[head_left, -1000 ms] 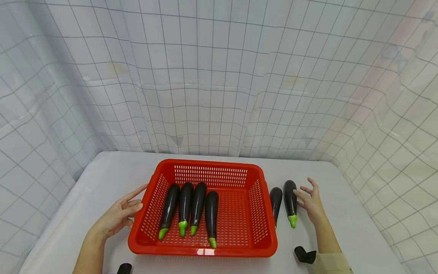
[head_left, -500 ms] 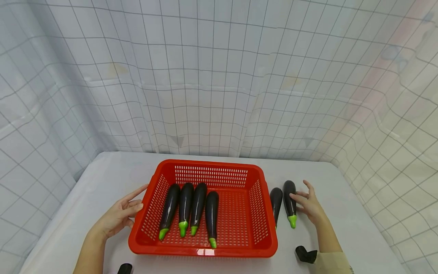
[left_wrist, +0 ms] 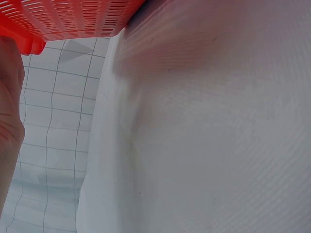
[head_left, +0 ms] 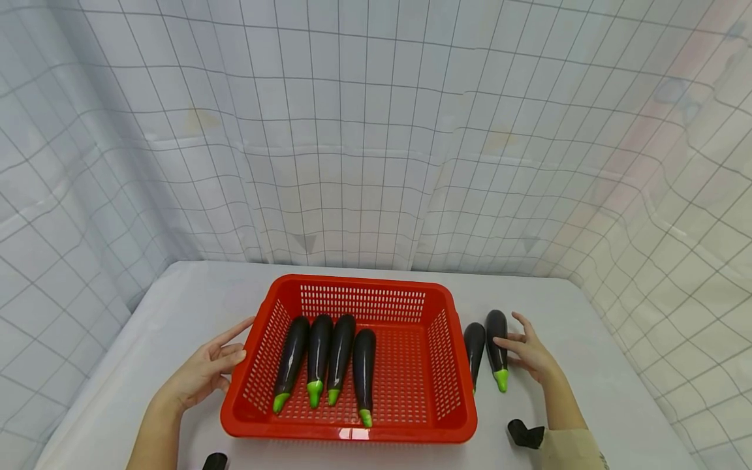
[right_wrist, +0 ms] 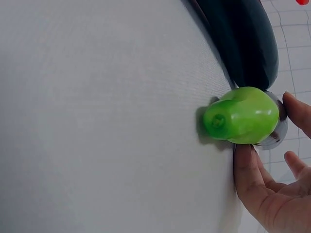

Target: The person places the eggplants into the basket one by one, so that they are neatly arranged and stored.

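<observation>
A red plastic basket (head_left: pixel 352 432) stands mid-table, with several dark eggplants (head_left: pixel 320 352) lying side by side toward its left. My left hand (head_left: pixel 202 372) touches the basket's left rim with its straight index finger and thumb; its other fingers are partly hidden. Outside the basket, on the right, lie two more eggplants. My right hand (head_left: pixel 531 352) pinches the outer eggplant (head_left: pixel 497 336), its thumb on one side and fingers on the other. In the right wrist view, that eggplant's green stem end (right_wrist: pixel 243 116) faces the camera. The inner eggplant (head_left: pixel 474 346) is partly hidden by the basket wall.
White cloth covers the table (head_left: pixel 194 294). A white gridded curtain (head_left: pixel 352 163) hangs behind and at both sides. Near my right sleeve is a black strap-like piece (head_left: pixel 525 434); another black object (head_left: pixel 215 461) shows at the bottom left.
My right hand has moved left to the outer eggplant, and its thumb has come over it. The left hand, basket and eggplants inside look unchanged.
</observation>
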{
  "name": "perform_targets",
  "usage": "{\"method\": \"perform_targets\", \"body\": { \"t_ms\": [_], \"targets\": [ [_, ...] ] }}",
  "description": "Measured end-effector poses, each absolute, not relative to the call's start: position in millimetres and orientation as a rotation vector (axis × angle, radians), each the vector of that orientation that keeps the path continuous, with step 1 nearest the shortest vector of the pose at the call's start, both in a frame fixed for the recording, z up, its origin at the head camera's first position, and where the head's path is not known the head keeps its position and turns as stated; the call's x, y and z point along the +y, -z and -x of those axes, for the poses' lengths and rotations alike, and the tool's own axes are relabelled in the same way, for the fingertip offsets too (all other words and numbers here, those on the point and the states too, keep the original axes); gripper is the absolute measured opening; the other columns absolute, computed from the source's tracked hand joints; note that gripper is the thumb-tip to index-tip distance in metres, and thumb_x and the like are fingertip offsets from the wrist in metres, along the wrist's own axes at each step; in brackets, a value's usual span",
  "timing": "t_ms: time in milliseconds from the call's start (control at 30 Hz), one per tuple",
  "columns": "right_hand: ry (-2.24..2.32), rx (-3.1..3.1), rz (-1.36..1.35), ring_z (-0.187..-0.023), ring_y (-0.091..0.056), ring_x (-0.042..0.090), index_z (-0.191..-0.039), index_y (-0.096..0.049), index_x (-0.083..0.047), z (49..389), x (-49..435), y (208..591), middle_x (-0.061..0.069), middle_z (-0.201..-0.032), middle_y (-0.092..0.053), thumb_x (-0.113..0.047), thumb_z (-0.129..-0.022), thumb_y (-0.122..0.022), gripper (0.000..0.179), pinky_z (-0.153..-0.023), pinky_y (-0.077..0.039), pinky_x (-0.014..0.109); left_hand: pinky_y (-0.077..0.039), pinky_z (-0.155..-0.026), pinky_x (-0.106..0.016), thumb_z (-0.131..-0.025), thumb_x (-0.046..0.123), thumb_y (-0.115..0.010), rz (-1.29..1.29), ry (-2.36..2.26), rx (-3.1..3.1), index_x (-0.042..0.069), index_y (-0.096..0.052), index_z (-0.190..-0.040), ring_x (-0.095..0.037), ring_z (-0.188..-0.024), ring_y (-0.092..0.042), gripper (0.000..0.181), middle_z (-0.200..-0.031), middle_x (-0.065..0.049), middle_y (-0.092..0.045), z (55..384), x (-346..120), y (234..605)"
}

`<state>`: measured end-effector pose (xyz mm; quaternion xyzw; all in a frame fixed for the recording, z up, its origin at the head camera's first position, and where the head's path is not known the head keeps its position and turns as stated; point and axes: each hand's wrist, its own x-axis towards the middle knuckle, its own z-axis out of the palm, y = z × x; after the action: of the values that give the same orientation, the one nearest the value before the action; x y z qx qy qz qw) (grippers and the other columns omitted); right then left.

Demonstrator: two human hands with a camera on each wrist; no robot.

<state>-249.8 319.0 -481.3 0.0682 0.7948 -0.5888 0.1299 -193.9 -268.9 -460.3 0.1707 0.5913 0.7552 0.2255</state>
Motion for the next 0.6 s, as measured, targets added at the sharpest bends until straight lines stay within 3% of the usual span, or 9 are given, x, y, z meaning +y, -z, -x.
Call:
{"method": "perform_targets", "body": {
  "t_ms": [600],
  "targets": [
    [1.747, 2.253, -0.203, -0.122, -0.034, 0.044, -0.147, 0.002, -0.018, 252.8, 321.8, 483.0, 0.032, -0.139, -0.019, -0.019, -0.088, -0.061, 0.087, -0.098, -0.035, 0.057, -0.054, -0.057, -0.023, -0.098, 0.001, -0.033, -0.513, -2.121, 1.608, 0.029, -0.024, -0.145, -0.016, -0.088, -0.065, 0.056, -0.115, -0.001, -0.061, 193.1, -267.4, 458.9]
  ]
}}
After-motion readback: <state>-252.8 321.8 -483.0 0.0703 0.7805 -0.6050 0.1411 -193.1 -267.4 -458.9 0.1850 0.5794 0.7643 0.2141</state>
